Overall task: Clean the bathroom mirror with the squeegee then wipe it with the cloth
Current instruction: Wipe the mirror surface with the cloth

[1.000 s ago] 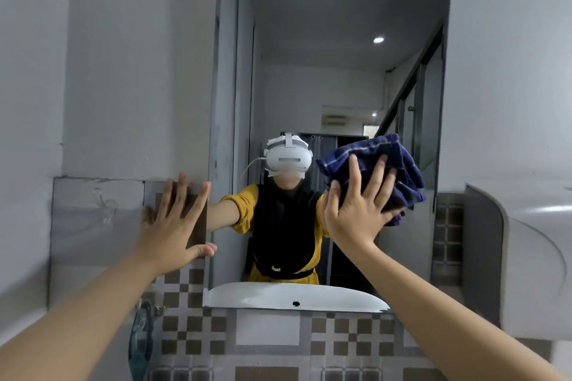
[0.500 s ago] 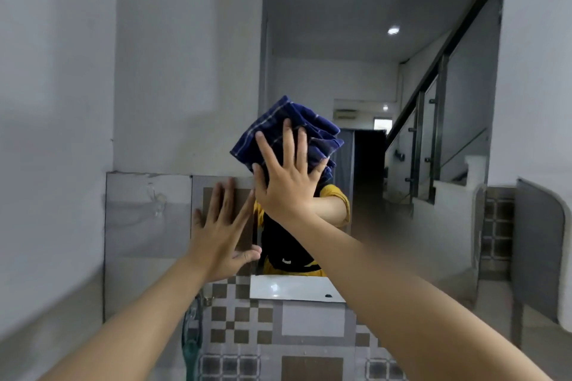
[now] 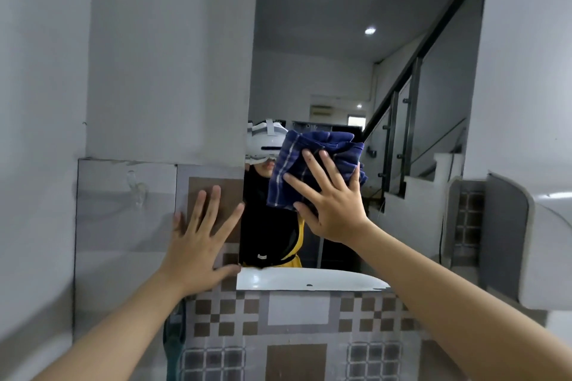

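- fingers [image 3: 320,175] of the right hand [image 3: 332,210] are spread wide and flat, pressing the cloth [image 3: 312,161] against the mirror [image 3: 356,71]; nothing is gripped, the cloth is pinned only by palm and finger pressure.
- left hand [image 3: 198,244] is also open, fingers fanned, laid flat on the tiled wall [image 3: 130,210] just beside the mirror's left edge, thumb near the lower corner; it has hold of nothing and looks like a brace.
- cloth, a dark blue checked one bunched into folds, sits in the lower middle of the mirror, its top and left edges sticking out past the hand.
- squeegee is not in view, so my judgement is that the wiping step is under way.
- risk: because the cloth is only pinned, easing the pressure or a fast sweep could let it slide out and drop toward the sink [image 3: 309,280] below.
- risk: the bunched folds touch the mirror unevenly, which could leave streaks or missed strips.
- risk: the upper part of the mirror is well above the hand; stretching for it while leaning on the left palm could shift weight onto the wall, and the palm might slip on the smooth tile.
- pose: both forearms reach forward and up, the right arm extended further and angled inward, wrist bent back so the palm faces the mirror.
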Demonstrator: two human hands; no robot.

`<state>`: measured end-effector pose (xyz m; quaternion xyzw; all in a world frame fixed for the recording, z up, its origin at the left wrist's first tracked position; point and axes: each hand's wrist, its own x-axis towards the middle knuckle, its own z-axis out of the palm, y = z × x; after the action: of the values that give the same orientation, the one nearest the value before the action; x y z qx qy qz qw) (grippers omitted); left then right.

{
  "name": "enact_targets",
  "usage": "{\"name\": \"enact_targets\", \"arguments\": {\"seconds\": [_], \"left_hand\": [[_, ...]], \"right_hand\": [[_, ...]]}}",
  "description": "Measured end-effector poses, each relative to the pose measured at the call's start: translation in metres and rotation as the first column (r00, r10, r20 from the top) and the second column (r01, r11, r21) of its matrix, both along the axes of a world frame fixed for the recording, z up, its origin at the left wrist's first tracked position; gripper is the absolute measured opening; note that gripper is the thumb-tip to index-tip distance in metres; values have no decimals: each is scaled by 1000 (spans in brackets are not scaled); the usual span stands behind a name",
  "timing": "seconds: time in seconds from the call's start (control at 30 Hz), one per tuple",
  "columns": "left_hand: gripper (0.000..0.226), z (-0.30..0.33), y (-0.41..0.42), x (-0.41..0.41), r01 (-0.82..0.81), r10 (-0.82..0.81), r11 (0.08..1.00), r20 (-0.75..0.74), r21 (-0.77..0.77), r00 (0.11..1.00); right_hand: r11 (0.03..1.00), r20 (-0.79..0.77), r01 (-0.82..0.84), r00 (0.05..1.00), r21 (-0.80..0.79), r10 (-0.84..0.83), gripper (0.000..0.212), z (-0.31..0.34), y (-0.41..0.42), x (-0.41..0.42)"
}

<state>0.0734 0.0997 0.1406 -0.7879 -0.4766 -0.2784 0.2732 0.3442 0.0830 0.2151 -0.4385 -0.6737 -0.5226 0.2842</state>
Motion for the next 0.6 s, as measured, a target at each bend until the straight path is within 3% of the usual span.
{"name": "enact_targets", "arguments": {"seconds": [0.27, 0.43, 0.6], "left_hand": [[117, -1, 1, 0, 8, -8, 1000, -2, 6, 1000], [117, 0, 1, 1, -7, 7, 1000, 3, -2, 1000], [119, -1, 2, 2, -14, 14, 1000, 5, -6, 1000]], "right_hand": [[996, -323, 77, 942, -45, -87, 55, -5, -16, 83], [997, -673, 29, 737, -70, -69, 63, -11, -27, 125], [998, -828, -49, 559, 31, 53, 64, -20, -37, 125]]}}
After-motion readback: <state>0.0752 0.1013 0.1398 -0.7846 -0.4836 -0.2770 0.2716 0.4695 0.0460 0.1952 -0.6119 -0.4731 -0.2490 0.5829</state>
